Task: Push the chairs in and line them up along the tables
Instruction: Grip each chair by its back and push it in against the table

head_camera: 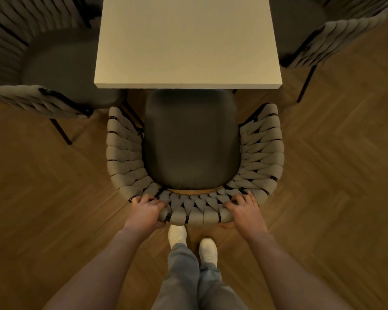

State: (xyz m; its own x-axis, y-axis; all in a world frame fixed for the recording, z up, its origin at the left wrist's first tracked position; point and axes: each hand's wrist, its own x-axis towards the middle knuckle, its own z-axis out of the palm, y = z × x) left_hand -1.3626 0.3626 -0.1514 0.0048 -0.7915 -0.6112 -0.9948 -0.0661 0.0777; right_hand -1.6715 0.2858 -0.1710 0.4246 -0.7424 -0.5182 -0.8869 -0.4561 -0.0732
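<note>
Because a push from both ends of the backrest should keep the chair square, the left hand and right hand are gripping its woven rim wide apart, fingers curled over the top. Straight ahead of the hands, the seat's front edge is just slipping under the table, so I judge the chair is only partly in. Two other chairs are sitting angled beyond each hand, apparently not yet lined up.

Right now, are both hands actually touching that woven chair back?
Touching. The head view shows the left hand and right hand gripping the chair's woven backrest, fingers curled over its top rim.
</note>
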